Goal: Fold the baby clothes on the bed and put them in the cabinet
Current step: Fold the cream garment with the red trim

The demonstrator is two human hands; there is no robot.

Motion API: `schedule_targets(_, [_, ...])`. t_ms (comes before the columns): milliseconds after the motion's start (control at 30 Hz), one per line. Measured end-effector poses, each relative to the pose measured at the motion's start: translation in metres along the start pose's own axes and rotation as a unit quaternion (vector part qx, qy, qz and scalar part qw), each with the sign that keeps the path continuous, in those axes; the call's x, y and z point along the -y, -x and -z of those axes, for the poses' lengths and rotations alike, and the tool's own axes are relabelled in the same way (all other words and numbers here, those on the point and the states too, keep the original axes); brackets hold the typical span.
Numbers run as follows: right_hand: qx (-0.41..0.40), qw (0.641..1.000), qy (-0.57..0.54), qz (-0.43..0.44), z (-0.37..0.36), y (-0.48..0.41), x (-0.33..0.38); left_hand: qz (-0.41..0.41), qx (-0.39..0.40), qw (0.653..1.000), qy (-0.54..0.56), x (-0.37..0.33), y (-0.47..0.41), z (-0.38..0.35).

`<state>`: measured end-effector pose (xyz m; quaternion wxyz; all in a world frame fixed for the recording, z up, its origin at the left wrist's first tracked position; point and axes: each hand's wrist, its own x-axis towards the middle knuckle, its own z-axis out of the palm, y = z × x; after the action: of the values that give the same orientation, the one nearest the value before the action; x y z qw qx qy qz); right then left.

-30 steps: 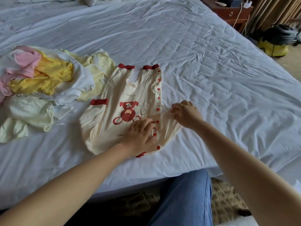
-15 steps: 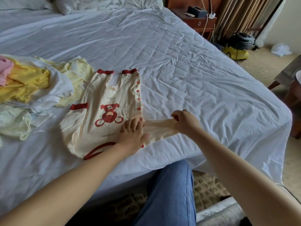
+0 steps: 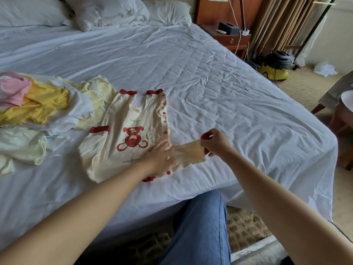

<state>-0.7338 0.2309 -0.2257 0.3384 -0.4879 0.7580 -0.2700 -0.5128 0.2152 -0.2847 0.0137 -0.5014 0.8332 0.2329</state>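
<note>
Pressing cream romper (image 3: 114,150) down with flat left hand (image 3: 160,155), pinching its sleeve (image 3: 191,152) with right hand (image 3: 215,142), by front edge of bed (image 3: 210,92).

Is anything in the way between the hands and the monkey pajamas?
No, nothing is. The left hand presses flat on the monkey pajamas, and the right hand pinches its sleeve by the red cuff. The pile of other clothes lies off to the left. The cabinet is not in view.

a: how many things do we count here?
b: we count one bed (image 3: 210,83), one cream romper (image 3: 118,150), one heap of clothes (image 3: 42,108).
a: plus our two hands, left hand (image 3: 161,155) and right hand (image 3: 215,143), and one yellow vacuum (image 3: 275,67).
</note>
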Motion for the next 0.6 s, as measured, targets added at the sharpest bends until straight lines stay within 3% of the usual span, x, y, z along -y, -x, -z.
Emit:
schedule_targets(67, [0.028,0.999,-0.040,0.007,-0.005,0.006,0.022,-0.005,-0.025,0.992,0.128,0.003,0.003,0.011])
schedule_targets(133, [0.066,0.995,-0.073,0.014,-0.015,0.013,0.045,0.028,-0.048,0.962,0.269,0.008,0.008,0.020])
schedule_targets(267, [0.122,0.987,-0.105,0.029,-0.044,0.029,0.088,0.092,-0.105,0.835,0.531,0.020,0.023,0.038])
schedule_targets(400, [0.166,0.979,-0.106,0.045,-0.083,0.039,0.113,0.127,-0.134,0.794,0.579,0.038,0.049,0.054])
schedule_targets(600, [0.225,0.968,-0.096,0.048,-0.129,0.045,0.125,0.173,-0.124,0.802,0.558,0.074,0.070,0.054])
